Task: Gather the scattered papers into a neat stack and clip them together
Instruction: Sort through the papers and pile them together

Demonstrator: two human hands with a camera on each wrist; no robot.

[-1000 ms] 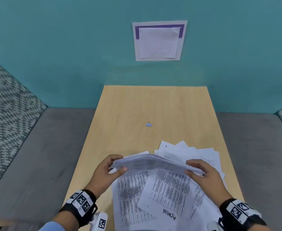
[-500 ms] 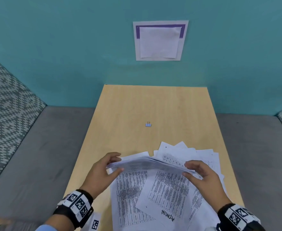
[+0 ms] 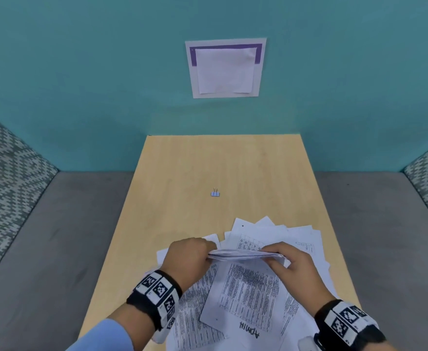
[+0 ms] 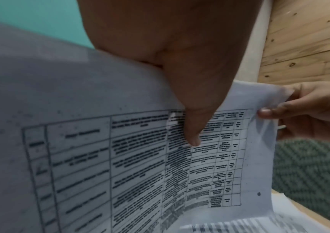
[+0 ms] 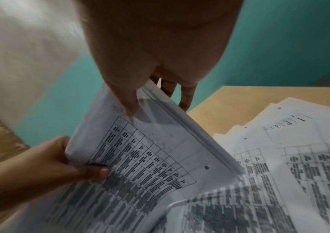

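Two hands hold a thin sheaf of printed papers (image 3: 246, 255) just above the near half of a pale wooden table (image 3: 223, 163). The left hand (image 3: 189, 259) pinches the sheaf's left end, thumb curled onto the printed face and fingers behind. The right hand (image 3: 291, 262) grips the right end the same way, thumb on top and fingers tucked under.

Compared with a second ago, the hands are closer together and the sheaf looks narrower and more edge-on. It appears to have been turned or squared between the palms. That suggests the person is evening up the sheets already collected, not picking up new ones.

Under the hands, many loose sheets (image 3: 248, 295) are still spread out, overlapping at odd angles, from the table's near edge toward its right edge. One of them bears handwritten letters near the near edge. Most of the gathering therefore seems still to be done.

A small blue binder clip (image 3: 215, 193) sits alone near the middle of the table, well apart from the papers and out of both hands. Clipping looks some way off.

Behind the table's far edge is a teal wall (image 3: 81, 72) with a white notice (image 3: 225, 68) stuck to it.
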